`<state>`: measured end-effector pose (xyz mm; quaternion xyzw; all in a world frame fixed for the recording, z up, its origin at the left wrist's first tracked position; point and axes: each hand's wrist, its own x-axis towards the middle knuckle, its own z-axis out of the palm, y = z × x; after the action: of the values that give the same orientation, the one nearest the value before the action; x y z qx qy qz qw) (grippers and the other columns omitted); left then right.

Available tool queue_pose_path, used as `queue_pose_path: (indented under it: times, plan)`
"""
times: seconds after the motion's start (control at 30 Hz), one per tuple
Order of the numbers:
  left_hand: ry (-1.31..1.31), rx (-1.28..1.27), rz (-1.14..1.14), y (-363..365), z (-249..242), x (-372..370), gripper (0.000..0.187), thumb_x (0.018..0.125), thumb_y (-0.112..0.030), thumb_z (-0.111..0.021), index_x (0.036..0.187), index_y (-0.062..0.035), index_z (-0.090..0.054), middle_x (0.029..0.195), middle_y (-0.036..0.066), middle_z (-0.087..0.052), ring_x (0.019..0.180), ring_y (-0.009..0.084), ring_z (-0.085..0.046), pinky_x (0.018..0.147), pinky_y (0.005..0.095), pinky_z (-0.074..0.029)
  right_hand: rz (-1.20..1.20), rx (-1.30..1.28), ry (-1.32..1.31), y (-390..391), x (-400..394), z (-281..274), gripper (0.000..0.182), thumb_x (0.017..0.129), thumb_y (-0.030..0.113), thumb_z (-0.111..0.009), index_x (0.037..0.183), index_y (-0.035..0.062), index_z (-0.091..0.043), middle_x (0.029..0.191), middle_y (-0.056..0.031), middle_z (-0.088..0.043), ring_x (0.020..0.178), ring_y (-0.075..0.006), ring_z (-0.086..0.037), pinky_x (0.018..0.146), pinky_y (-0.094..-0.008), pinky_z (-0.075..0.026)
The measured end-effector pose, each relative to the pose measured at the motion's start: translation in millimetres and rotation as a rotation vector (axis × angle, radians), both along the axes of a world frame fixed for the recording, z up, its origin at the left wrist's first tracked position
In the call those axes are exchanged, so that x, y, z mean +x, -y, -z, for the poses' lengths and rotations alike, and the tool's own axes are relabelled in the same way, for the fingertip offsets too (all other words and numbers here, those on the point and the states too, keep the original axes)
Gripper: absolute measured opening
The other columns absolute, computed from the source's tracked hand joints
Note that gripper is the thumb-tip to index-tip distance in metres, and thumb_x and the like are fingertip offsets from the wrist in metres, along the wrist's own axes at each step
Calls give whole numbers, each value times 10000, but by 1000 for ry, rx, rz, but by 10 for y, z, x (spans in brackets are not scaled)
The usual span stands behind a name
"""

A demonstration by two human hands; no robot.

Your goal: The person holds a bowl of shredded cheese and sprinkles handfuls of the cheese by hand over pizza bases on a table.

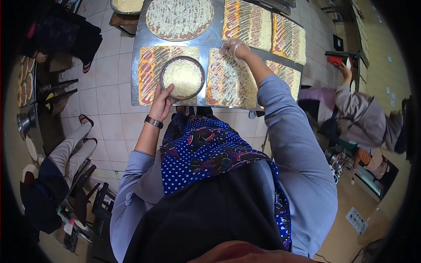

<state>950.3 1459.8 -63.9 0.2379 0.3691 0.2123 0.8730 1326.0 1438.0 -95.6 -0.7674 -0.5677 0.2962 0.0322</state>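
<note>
My left hand (163, 100) grips the rim of a round dark bowl (203, 74), its thumb over the edge. Pale grated cheese (182, 78) fills the bowl, which is held over a rectangular pizza (147, 72) with stripes of topping. My right hand (235, 48), in a clear plastic glove, is above the far edge of another rectangular pizza (226, 81). Its fingers are bunched together and point down; what they hold, if anything, is hidden. White shreds are scattered over that pizza, thickest toward its far and middle parts.
A round pizza (180, 19) lies at the far left of the metal table (206, 44). More striped rectangular pizzas (288, 38) cover the right side. A tub (127, 5) stands beyond the table's left corner. People are nearby: one (359, 107) at right, others at left.
</note>
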Motion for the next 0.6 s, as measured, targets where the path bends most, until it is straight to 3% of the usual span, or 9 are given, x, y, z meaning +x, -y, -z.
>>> queue_pose_path:
  times: [0.03, 0.17, 0.23, 0.37, 0.47, 0.5, 0.6]
  plan:
    - [2, 4, 1, -1, -6, -16, 523, 935, -145, -587, 1391, -118, -333, 1302, 95, -521, 1139, 232, -581, 864, 430, -562, -14, 47, -48, 2, -42, -13, 233, 731, -1, -599, 911, 78, -724, 854, -133, -698, 767, -276, -652, 697, -357, -510]
    - [3, 10, -18, 6, -21, -77, 532, 935, -146, -586, 1398, -121, -324, 1320, 96, -507, 1161, 240, -566, 868, 437, -559, -118, 133, -79, 49, -6, 110, 197, 750, 15, -613, 902, 78, -721, 846, -137, -690, 752, -300, -637, 686, -365, -506]
    - [2, 9, -26, 6, -24, -114, 549, 934, -149, -588, 1408, -123, -311, 1340, 103, -490, 1171, 247, -558, 867, 438, -560, -42, 37, 103, 93, 100, 158, 184, 803, 188, -633, 882, 49, -723, 882, -205, -673, 817, -358, -648, 751, -384, -511]
    - [-8, 36, 27, -14, -16, -211, 569, 967, -157, -521, 1464, -149, -243, 1417, 117, -408, 1224, 285, -517, 907, 473, -551, 77, -149, 176, 290, 114, -68, 202, 794, 199, -618, 853, 32, -715, 878, -225, -661, 810, -373, -634, 735, -378, -508]
    - [-27, 27, 38, 5, 58, -263, 563, 961, -166, -535, 1453, -147, -262, 1403, 118, -425, 1221, 283, -520, 913, 473, -545, -62, 38, -184, 534, 121, 158, 203, 765, 16, -565, 878, 28, -732, 854, -115, -721, 788, -222, -671, 759, -326, -518]
    - [-27, 21, 46, 8, 73, -272, 561, 958, -171, -544, 1447, -144, -270, 1398, 117, -432, 1223, 281, -519, 915, 470, -544, 18, 25, -355, 564, -3, 117, 221, 756, 15, -586, 910, 55, -739, 866, -128, -719, 761, -225, -671, 739, -314, -522]
    - [-41, 19, 78, 26, 59, -270, 559, 951, -183, -560, 1436, -138, -285, 1390, 115, -441, 1222, 275, -519, 920, 466, -538, 92, -19, -309, 620, -373, 35, 254, 713, 6, -616, 924, 73, -739, 865, -149, -711, 735, -248, -671, 716, -327, -524]
